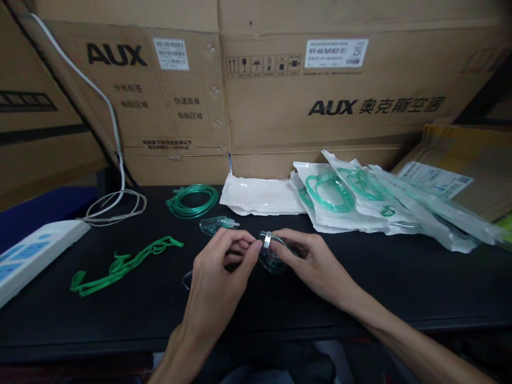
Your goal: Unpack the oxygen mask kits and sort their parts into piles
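A clear, green-tinted oxygen mask (pixel 272 263) is held just above the black table, in front of me. My right hand (pixel 301 252) grips it from the right, thumb and fingers round its edge. At the top of the mask sits a shiny metal nose clip (pixel 267 241). My left hand (pixel 228 261) is closed in a pinch, thumb and index fingertips at the clip's left side. Beyond my left hand lies a second clear mask (pixel 214 225) with a pale green connector. A thin clear loop (pixel 186 279) shows partly from behind my left wrist.
Coiled green tubing (pixel 194 201) lies at the back, and green elastic straps (pixel 128 265) at the left. White packets (pixel 264 194) and bagged tubing sets (pixel 332 194) are piled at the back right. A power strip (pixel 44 253) runs along the left edge, before large cardboard boxes (pixel 264 117).
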